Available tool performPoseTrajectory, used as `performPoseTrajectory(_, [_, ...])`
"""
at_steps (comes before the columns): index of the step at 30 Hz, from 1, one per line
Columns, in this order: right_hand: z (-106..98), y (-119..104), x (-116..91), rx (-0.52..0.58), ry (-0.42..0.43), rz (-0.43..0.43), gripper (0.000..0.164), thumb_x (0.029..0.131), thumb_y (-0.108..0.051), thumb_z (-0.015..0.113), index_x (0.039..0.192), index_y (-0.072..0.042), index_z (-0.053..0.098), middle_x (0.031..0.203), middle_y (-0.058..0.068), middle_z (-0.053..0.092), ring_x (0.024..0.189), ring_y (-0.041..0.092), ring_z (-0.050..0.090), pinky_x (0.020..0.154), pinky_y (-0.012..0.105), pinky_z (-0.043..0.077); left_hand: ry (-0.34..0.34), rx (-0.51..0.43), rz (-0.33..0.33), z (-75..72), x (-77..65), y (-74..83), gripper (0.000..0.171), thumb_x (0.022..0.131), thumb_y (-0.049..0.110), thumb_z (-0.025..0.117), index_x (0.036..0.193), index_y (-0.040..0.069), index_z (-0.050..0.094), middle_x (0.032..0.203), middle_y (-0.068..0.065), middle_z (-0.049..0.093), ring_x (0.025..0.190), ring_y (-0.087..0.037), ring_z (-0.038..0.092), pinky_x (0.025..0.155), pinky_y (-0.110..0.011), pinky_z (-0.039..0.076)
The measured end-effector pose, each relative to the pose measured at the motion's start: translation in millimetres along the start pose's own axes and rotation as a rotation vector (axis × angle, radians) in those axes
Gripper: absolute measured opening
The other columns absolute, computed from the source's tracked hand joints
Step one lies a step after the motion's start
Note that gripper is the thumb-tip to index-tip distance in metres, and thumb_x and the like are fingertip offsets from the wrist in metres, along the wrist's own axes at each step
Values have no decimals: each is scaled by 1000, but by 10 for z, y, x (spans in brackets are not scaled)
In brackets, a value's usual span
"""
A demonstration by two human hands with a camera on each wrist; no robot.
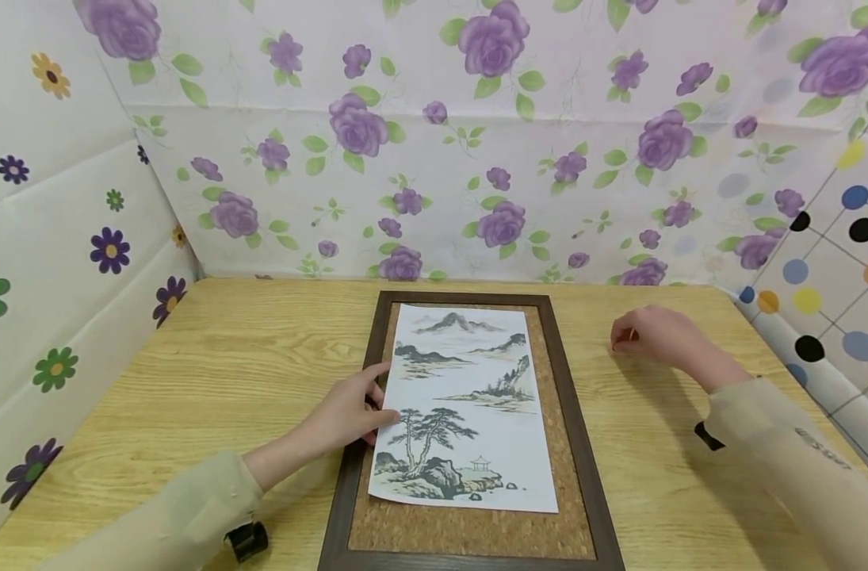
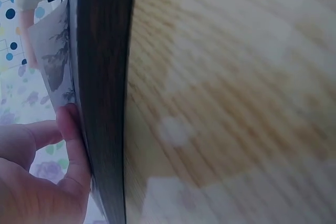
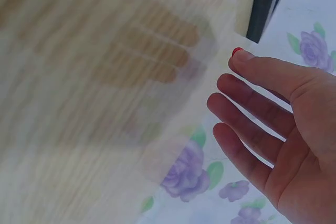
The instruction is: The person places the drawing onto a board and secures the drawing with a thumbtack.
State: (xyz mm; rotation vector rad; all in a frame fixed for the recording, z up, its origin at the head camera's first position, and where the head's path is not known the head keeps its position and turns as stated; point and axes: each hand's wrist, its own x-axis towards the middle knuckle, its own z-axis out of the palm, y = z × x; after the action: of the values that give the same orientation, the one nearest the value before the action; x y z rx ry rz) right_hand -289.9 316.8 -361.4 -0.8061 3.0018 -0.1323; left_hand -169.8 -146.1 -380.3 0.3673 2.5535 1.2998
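A sheet of paper [image 1: 469,381] printed with an ink landscape of mountains, pines and a pavilion lies over a framed cork board [image 1: 476,539]. My left hand [image 1: 351,408] pinches the sheet's left edge, its thumb on top, beside the board's dark frame. In the left wrist view, the paper [image 2: 55,56] stands slightly raised near the fingertips. To the right of the board, my right hand [image 1: 658,337] is held above the table with its fingers bent. A small red pushpin [image 3: 238,50] shows at the tip of the thumb and index finger, mostly hidden by them.
The board rests on a wood-grain table [image 1: 248,357]. Behind it stands a wall covering [image 1: 434,159] with purple roses, and patterned side walls [image 1: 70,262] border the table on both sides. Each sleeve carries a black strap piece [image 1: 246,541] at the wrist.
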Motion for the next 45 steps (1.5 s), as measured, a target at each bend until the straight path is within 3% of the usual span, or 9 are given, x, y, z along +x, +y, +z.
performPoseTrajectory(14, [-248, -204, 346, -22, 45, -89, 5, 84, -21, 69, 83, -17, 72, 76, -8, 68, 67, 4, 60, 62, 29, 52, 13, 35, 13, 33, 28, -31, 77, 82, 9, 70, 146, 3, 27, 84, -7, 59, 49, -14, 59, 47, -28, 52])
performPoseTrajectory(25, [-448, -586, 692, -28, 67, -132, 4, 85, -20, 68, 85, -18, 72, 77, -6, 68, 69, 8, 61, 66, 31, 53, 17, 40, 13, 42, 16, -21, 77, 82, 9, 70, 146, 4, 28, 82, -7, 58, 48, -13, 59, 46, -26, 52])
performPoseTrajectory(34, [-533, -829, 1006, 79, 39, -165, 5, 86, -20, 68, 82, -23, 70, 80, -6, 69, 73, 8, 63, 70, 30, 53, 18, 41, 17, 42, 17, -17, 76, 82, 9, 70, 145, 3, 28, 79, -7, 57, 48, -14, 59, 45, -26, 52])
performPoseTrajectory(45, [-536, -1046, 1372, 174, 0, -153, 6, 87, -23, 67, 85, -20, 71, 83, -2, 70, 75, 11, 63, 74, 32, 53, 11, 30, 16, 36, 20, -11, 76, 82, 9, 69, 146, 3, 27, 80, -7, 58, 49, -14, 59, 46, -26, 52])
